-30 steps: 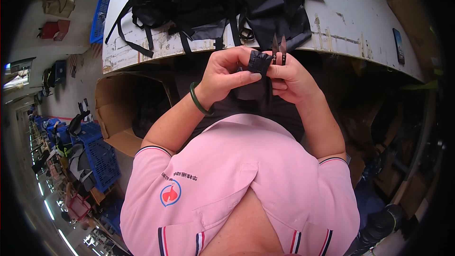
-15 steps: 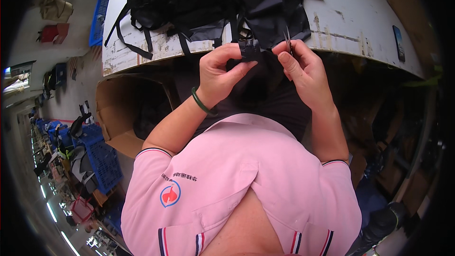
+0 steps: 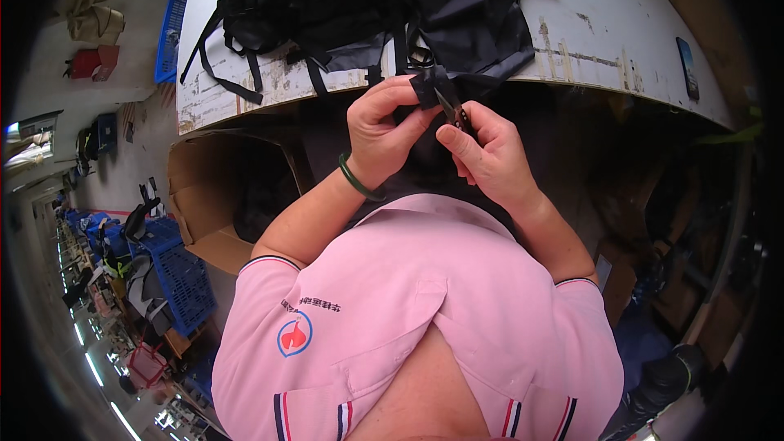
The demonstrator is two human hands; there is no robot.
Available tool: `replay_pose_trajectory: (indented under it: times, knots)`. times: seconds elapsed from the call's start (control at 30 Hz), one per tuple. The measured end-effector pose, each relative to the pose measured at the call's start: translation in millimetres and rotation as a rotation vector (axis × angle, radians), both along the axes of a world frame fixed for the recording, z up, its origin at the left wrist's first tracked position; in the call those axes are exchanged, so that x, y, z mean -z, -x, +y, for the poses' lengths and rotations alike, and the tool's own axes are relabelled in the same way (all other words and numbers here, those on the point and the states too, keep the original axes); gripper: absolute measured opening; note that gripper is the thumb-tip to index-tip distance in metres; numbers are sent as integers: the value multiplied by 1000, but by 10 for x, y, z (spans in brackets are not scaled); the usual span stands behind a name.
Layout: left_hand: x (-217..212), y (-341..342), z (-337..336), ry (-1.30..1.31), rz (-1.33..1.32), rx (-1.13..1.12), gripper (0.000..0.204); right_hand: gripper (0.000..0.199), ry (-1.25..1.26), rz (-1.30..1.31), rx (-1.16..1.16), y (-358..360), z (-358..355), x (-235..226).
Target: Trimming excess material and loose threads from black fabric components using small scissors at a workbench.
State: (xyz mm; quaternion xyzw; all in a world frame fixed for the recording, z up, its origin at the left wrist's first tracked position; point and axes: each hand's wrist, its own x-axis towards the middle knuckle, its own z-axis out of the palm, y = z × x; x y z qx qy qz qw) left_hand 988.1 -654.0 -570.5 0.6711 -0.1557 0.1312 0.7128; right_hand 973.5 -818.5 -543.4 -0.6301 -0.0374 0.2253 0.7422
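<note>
Between the thumb and fingers of my left hand (image 3: 382, 126) is pinched a piece of black fabric (image 3: 425, 88), just off the table's near edge. My right hand (image 3: 493, 151) is closed on a small pair of thread snips (image 3: 455, 111). The snips' blades point up and left and meet the fabric's right side; whether they touch a thread is too small to tell. Beyond both hands a heap of black fabric and straps (image 3: 343, 12) lies on the table, apparently joined to the piece I hold.
The white table (image 3: 604, 49) has a worn, chipped near edge. A phone (image 3: 688, 68) lies on its right side. An open cardboard box (image 3: 220, 188) stands below at the left, with blue crates (image 3: 175, 278) farther off. A blue bin (image 3: 171, 28) stands at the table's left end.
My right hand has moved left and slightly down, bringing the snips from beside the fabric up against it. The left hand keeps its pinch and has barely shifted.
</note>
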Motion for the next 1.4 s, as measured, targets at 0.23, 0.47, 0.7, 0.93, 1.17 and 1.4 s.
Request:
replay_pose_trajectory:
  times: [0.23,0.47,0.7,0.93,1.17,1.4]
  knots:
    - [-7,24,0,-13,4,19,21,28,82,-107,27,-13,11,-19]
    - [3,23,12,-5,10,36,20,27,64,-41,2,1,-20,-26]
    - [63,19,68,-62,-21,133,19,28,45,-51,-8,-15,-19,-56]
    - [42,-10,101,-70,-21,207,19,28,8,71,-41,-11,-76,-104]
    - [7,-76,192,114,208,415,19,28,99,101,-171,-53,-217,-163]
    - [-9,-115,244,288,460,625,13,32,429,-251,-188,-71,-303,-137]
